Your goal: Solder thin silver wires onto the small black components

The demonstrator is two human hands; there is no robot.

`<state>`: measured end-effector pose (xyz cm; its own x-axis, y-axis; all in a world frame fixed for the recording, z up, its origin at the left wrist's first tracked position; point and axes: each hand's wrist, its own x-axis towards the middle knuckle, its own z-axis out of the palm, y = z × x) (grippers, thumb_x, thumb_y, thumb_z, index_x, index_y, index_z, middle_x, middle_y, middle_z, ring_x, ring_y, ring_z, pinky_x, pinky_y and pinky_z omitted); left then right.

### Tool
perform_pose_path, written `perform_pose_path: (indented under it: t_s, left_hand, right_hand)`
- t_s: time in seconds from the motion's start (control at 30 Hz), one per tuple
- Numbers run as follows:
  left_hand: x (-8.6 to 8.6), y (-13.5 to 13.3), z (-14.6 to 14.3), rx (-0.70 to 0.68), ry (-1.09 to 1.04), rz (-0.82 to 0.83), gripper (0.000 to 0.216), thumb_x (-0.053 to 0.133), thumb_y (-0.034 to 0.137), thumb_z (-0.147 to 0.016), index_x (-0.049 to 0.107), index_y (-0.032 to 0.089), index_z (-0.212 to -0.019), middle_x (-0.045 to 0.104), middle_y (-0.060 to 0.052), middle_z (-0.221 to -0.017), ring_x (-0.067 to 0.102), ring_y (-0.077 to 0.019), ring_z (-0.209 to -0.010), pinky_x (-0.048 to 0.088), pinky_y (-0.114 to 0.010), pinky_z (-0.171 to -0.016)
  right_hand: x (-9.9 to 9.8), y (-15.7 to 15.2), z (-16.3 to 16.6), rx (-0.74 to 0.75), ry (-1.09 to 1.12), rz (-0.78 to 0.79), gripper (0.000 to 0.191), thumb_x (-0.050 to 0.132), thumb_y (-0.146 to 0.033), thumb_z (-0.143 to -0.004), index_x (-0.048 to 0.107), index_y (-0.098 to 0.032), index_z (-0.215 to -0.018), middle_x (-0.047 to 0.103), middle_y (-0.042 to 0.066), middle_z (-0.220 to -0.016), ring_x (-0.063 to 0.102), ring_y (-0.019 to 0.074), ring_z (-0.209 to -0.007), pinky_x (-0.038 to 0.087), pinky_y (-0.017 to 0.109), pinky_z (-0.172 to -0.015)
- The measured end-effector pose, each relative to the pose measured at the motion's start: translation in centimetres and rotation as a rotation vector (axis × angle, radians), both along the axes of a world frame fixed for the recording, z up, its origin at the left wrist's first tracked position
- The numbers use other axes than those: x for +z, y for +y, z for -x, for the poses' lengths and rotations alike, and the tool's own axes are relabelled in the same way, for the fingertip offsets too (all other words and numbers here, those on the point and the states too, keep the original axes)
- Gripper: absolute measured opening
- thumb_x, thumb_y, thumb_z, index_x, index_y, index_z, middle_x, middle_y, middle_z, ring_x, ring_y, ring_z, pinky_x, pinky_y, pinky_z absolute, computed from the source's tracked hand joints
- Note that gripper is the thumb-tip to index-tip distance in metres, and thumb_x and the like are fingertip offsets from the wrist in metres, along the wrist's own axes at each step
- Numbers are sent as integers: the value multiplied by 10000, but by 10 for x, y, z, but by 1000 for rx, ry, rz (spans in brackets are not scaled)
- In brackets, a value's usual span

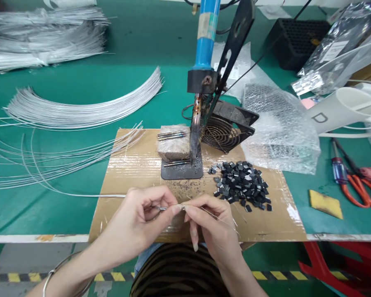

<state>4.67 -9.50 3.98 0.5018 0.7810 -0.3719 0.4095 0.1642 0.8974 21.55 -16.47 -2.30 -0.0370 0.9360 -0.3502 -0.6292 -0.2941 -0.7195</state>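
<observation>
My left hand is closed in a pinch on a thin grey wire, which runs in from the left side of the table. Fingertip to fingertip with it, my right hand pinches at the wire's end; whatever small part sits there is mostly hidden. A fine silvery strand like solder wire lies across the right fingers. Both hands are just above the cardboard sheet. Beyond them a soldering iron with a blue handle stands clamped, its tip pointing down over a dark plate.
Right of the iron lies a heap of small black parts. A fan and bubble wrap are behind it. Wire bundles fill the left. Red-handled scissors, a yellow sponge and a tipped white mug lie right.
</observation>
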Motion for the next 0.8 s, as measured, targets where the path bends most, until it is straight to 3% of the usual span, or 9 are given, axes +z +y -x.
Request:
perform_pose_path:
  t_s: [0.2,0.5,0.8]
  left_hand:
    - [0,1,-3,72,-68,-23,259,663,337,-953,683,161,-764,619,8,-647,511,-95,-590,397,-158,-525]
    - [-1,-5,-8,101,-23,-139,258,653,302,-949,680,157,-738,603,15,-602,472,-84,-542,378,-146,-478]
    - [-9,-16,-8,145,0,-279,199,654,276,-967,706,169,-807,696,-16,-654,592,-111,-535,447,-183,-488]
  right_hand:
    - [0,1,4,-26,107,-27,125,824,-329,-889,847,-206,-896,734,-11,-685,576,43,-348,419,116,-326]
    - [5,5,9,-78,108,-3,131,837,-322,-867,834,-196,-830,720,-25,-649,537,28,-311,367,111,-314]
    - [9,6,15,-142,142,36,136,823,-320,-863,828,-193,-812,693,-36,-614,482,27,-294,362,127,-296]
